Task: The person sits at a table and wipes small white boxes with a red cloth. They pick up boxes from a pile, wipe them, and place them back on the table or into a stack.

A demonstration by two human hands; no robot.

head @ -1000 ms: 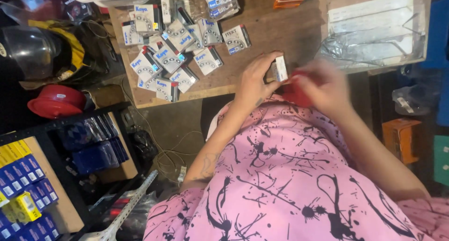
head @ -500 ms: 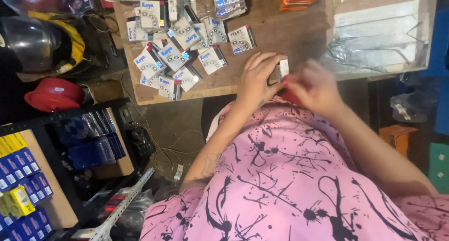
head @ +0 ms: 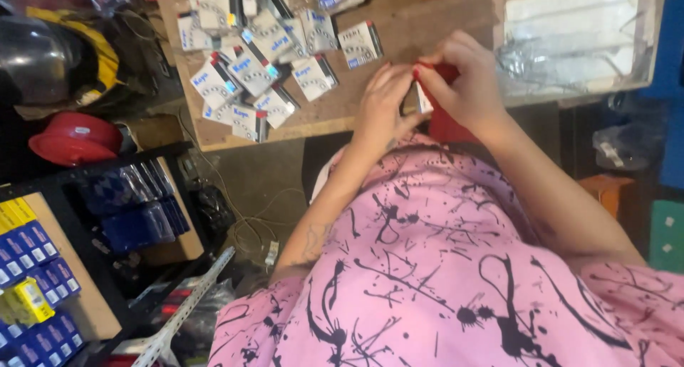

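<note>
Both hands meet at the near edge of the wooden table (head: 427, 25). The left hand (head: 381, 103) curls against a small white box (head: 422, 98), fingers closed on its left side. The right hand (head: 467, 82) pinches the same box from the right, a red piece (head: 447, 71) under its fingertips. A heap of small boxes (head: 263, 60) lies well to the left

I see both hands meeting at the wooden table's (head: 427, 25) near edge: my left hand (head: 381, 103) and right hand (head: 467, 89) pinch one small white box (head: 422, 97) between them. Left of it on the table lies a heap of similar boxes (head: 263, 53).
</note>
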